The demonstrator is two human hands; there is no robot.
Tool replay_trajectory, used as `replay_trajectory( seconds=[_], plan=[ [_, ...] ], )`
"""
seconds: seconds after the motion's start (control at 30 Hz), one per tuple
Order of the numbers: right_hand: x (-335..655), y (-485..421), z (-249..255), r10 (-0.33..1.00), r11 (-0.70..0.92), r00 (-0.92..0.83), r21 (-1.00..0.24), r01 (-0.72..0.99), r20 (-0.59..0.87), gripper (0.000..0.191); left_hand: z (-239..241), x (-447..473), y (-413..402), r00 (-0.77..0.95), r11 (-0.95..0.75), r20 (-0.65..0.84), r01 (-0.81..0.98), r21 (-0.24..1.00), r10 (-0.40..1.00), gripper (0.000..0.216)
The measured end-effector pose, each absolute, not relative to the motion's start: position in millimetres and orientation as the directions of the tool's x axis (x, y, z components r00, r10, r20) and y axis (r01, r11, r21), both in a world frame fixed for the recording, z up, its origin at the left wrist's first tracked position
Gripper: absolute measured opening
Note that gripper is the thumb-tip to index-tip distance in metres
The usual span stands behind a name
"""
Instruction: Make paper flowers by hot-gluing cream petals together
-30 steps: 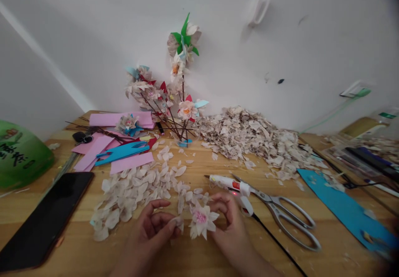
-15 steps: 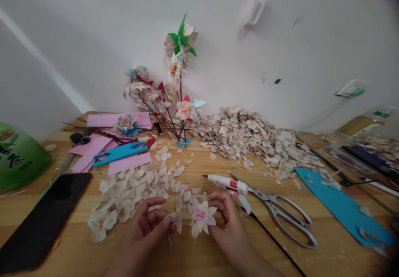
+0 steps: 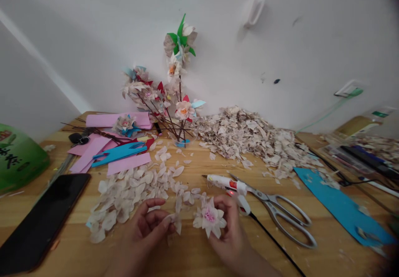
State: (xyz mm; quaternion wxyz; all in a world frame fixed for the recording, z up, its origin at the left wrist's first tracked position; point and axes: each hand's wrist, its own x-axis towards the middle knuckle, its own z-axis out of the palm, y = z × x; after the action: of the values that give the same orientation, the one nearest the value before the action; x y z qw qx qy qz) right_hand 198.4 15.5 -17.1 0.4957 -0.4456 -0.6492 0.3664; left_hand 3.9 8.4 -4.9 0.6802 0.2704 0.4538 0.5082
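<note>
Flower (image 3: 209,216), grasped by right hand (image 3: 230,226), has shifted rightward above worktop (image 3: 187,262); gap widens from pale petal (image 3: 177,223) pinched in left hand (image 3: 152,228), so joining appears not yet begun.

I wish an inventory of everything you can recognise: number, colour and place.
held flower: one, white-pink, front
held petal: at least one, whitish, front
loose petals: many, whitish, centre
petal heap: one, beige, back right
stemmed flowers: several, multicoloured, back
lying flower: one, white-blue, left
paper pieces: several, pink, left
cut paper: count unclear, blue, left
paper sheet: one, blue, right
glue gun: one, white-red, right
scissors: one pair, silver, right
phone: one, black, left
package: one, green, left
box: at least one, clear, right
hook: one, white, upper right
back wall: one, white, behind
table: one, brown, underneath
left hand: one, bare, front
right hand: one, bare, front
</note>
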Motion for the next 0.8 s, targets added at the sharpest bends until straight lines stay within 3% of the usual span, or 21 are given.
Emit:
replay_trajectory(
  seconds=[0.17, 0.33, 0.63, 0.8],
  plan=[
    [185.6, 20.0, -0.9, 1.0, 0.006, 0.009, -0.999, -0.054, 0.006, 0.056, -7.0, 5.6, 7.4, 0.088, 0.348, -0.344, -0.425, 0.836, 0.935, 0.04],
    [189.0, 25.9, -1.3, 0.983, -0.17, -0.11, -0.952, -0.256, -0.146, 0.058, -10.4, 6.8, 7.7, 0.112, 0.373, -0.363, -0.438, 0.818, 0.925, 0.041],
    [190.0, 28.5, -2.8, 0.963, -0.26, -0.167, -0.894, -0.365, -0.211, 0.064, -11.5, 8.1, 6.3, 0.138, 0.39, -0.371, -0.476, 0.788, 0.918, 0.04],
    [187.2, 29.6, -6.8, 0.98, -0.18, -0.148, -0.916, -0.357, -0.135, 0.065, -11.1, 9.1, 6.1, 0.157, 0.385, -0.356, -0.498, 0.777, 0.921, 0.038]
  ],
)
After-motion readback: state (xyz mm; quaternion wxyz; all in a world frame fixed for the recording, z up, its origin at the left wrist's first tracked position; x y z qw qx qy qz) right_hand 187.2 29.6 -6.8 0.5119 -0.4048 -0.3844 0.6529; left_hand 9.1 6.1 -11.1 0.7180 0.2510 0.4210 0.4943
